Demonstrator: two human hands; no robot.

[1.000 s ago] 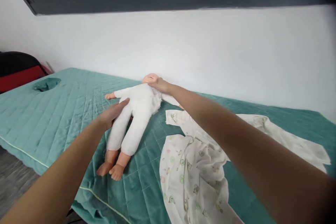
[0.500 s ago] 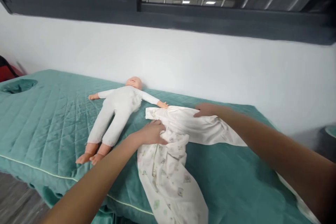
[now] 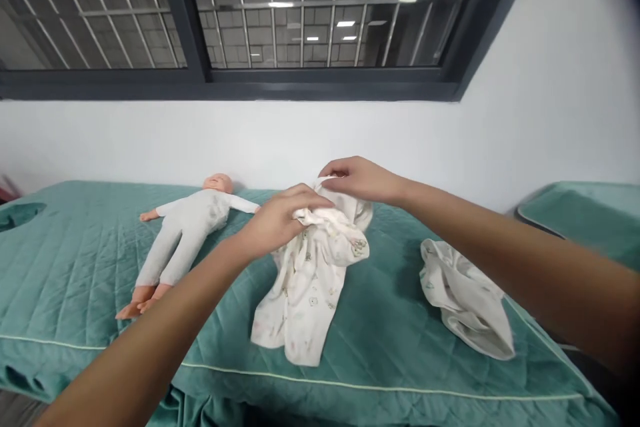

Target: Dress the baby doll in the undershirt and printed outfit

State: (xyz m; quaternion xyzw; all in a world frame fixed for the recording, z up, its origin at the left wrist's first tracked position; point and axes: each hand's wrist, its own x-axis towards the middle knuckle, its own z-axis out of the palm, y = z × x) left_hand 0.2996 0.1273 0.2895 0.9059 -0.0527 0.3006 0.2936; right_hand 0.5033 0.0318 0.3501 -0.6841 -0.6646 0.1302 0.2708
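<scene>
A white baby garment with small printed figures (image 3: pixel 313 287) hangs from both my hands over the green quilted bed cover. My left hand (image 3: pixel 285 213) is closed on its bunched upper edge, thumb and fingers pinching the cloth. On the garment's far side, my right hand (image 3: pixel 357 180) grips another fold of it. The lower part spreads in two flaps that reach down to the cover. To the left lies a baby doll (image 3: pixel 193 220) on its back in a white suit, arms spread, near my left hand.
Another crumpled white cloth (image 3: pixel 467 300) lies on the right of the green bed (image 3: pixel 390 327). A white wall (image 3: pixel 150 140) and a barred window (image 3: pixel 320 83) stand behind. At the far right is a second green padded surface (image 3: pixel 590 213). A hole (image 3: pixel 23 215) opens at the bed's left end.
My hands have lifted and gathered the garment, which lay spread on the bed. My right hand has come in closer to my left. The view has shifted, showing the cloth on the right.
</scene>
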